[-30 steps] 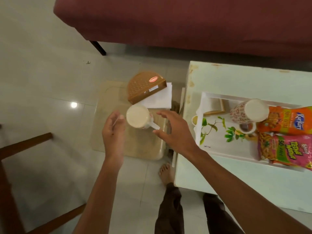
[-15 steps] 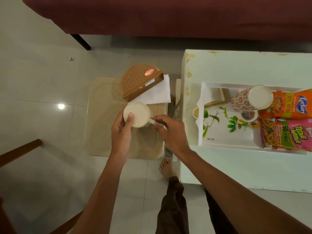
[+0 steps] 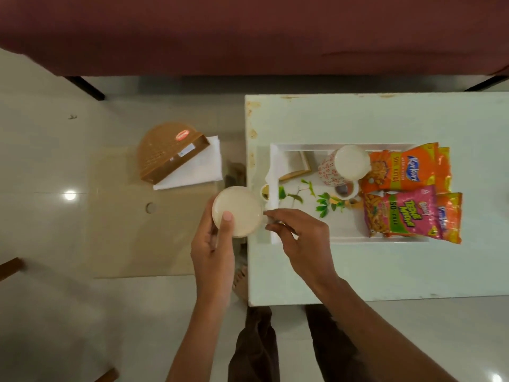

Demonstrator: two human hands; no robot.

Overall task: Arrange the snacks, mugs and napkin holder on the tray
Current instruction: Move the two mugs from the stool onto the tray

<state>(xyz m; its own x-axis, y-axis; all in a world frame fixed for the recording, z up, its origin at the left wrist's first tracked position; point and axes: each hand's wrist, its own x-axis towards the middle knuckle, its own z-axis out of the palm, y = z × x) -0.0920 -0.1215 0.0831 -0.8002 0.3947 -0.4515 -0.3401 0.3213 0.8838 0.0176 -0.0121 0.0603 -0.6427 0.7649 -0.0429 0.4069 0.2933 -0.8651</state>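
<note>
A white mug [image 3: 242, 206] hangs over the gap between the stool and the table's left edge. My left hand [image 3: 213, 244] grips its side, thumb lying across the rim. My right hand [image 3: 300, 239] pinches the mug's handle. The white tray [image 3: 300, 231] with a leaf print sits on the table just to the right. In it stand a red-patterned mug [image 3: 344, 166] and several snack packets, an orange one [image 3: 405, 169] and a pink one [image 3: 399, 213]. The brown napkin holder [image 3: 170, 155] lies on white napkins [image 3: 198, 169] on the stool.
A beige plastic stool [image 3: 137, 230] stands left of the white table [image 3: 385, 119]. A maroon sofa [image 3: 248, 31] runs along the back. My bare foot [image 3: 241, 282] and legs are below the table's near edge. A wooden chair part [image 3: 11, 267] is at far left.
Both hands took hold of the white mug, lifted it off the stool and carried it right, toward the tray's left edge.
</note>
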